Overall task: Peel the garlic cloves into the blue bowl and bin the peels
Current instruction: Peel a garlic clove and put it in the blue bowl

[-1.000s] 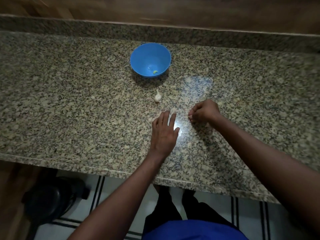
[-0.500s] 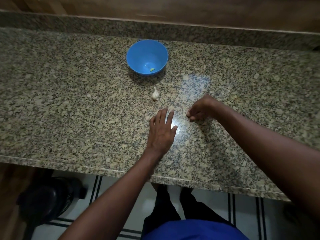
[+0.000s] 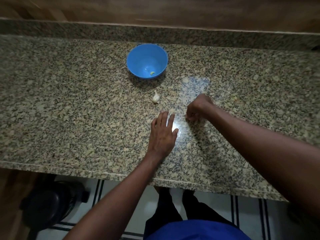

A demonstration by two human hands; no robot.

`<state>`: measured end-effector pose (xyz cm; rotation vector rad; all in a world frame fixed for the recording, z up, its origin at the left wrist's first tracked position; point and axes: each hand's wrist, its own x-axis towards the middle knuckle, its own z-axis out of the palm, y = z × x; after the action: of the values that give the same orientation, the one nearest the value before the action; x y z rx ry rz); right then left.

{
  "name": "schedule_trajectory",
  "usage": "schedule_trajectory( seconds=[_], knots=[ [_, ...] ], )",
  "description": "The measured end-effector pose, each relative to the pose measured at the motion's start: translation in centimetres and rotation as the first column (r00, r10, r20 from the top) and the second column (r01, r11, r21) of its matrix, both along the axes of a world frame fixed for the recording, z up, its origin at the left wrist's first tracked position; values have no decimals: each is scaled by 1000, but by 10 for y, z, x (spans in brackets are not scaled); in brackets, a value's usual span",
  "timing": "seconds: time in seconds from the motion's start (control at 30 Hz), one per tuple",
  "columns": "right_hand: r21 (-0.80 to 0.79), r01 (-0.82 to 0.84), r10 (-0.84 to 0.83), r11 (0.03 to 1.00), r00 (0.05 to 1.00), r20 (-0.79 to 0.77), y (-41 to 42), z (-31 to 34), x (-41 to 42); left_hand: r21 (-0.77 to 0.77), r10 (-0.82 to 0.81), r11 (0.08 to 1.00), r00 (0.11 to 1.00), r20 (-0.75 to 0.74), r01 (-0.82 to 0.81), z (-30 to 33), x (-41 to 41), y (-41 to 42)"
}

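Since a second ago the right hand (image 3: 199,108) has turned its knuckles further up and drawn a touch toward the left hand; little else on the granite countertop (image 3: 69,110) has shifted. Its fingers are curled tight with the tips down at the stone, apparently gathering scraps of peel, though whether anything is pinched cannot be told. Just beside it, the left hand (image 3: 162,134) lies flat with straight fingers, holding nothing.

By my judgement the task is early. One peeled clove (image 3: 152,73) sits in the blue bowl (image 3: 147,49), which stands near the counter's back edge, about mid-length. One unpeeled garlic clove (image 3: 155,97) lies on the stone between bowl and hands, untouched. No loose peel can be made out against the speckled surface, so the binning seems yet to be done. A dark round bin (image 3: 50,205) stands on the floor below the front edge, to the left.

Room is generous: long bare runs of counter to either side, and both hands work well inside the front edge.
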<state>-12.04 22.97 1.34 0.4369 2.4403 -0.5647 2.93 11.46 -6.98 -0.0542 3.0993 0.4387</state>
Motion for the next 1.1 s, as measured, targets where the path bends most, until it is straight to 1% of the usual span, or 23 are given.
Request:
schedule_trajectory(
  seconds=[0.1, 0.13, 0.17, 0.2, 0.27, 0.3, 0.37, 0.47, 0.6, 0.7, 0.77, 0.97, 1.03, 1.1],
  knots=[
    [6, -53, 53, 999, 997, -59, -2, -2, 2, 3, -1, 1000, 1000, 6, 1, 0, 0, 0],
    [-25, -62, 61, 998, 997, -50, 2, -3, 2, 4, -1, 1000, 1000, 4, 1, 0, 0, 0],
    [-83, -63, 61, 995, 998, -32, 7, -5, 0, 4, -2, 1000, 1000, 3, 2, 0, 0, 0],
    [-174, -42, 41, 984, 999, -8, 14, -6, 1, 1, -3, 1000, 1000, 3, 3, 0, 0, 0],
    [-344, 1, 1, 939, 1000, 5, 30, -7, 4, -17, 1, 1000, 1000, 2, -1, -1, 0, 0],
    [-404, 7, -7, 915, 1000, 3, 37, -8, 6, -24, 1, 1000, 1000, 1, -1, -1, -1, 0],
    [-470, -12, 9, 883, 1000, -8, 43, -9, 10, -37, -1, 999, 1000, -4, 1, -2, -1, 0],
    [-438, -18, 32, 899, 999, 25, 40, -12, 7, -47, -2, 999, 1000, -14, 2, -3, -1, -1],
    [-360, 46, 2, 932, 991, 131, 30, -7, -2, -38, 2, 999, 1000, -14, -2, -3, -1, -1],
    [-306, 64, -22, 950, 990, 137, 22, -7, -5, -35, 2, 999, 1000, -12, -2, -2, -1, -1],
    [-261, 48, -23, 964, 995, 97, 18, -10, -2, -31, 1, 1000, 1000, -7, -1, -1, -1, -1],
    [-135, -55, 32, 989, 986, -164, 11, -13, 15, -23, -1, 1000, 1000, 4, 1, -1, 0, -1],
    [-144, -51, 22, 988, 981, -193, 13, -17, 19, -24, -4, 1000, 1000, 3, 4, -1, 1, 0],
    [-227, -7, -34, 974, 984, -175, 23, -22, 25, -18, -3, 1000, 1000, 0, 3, -1, 1, 0]
  ],
)
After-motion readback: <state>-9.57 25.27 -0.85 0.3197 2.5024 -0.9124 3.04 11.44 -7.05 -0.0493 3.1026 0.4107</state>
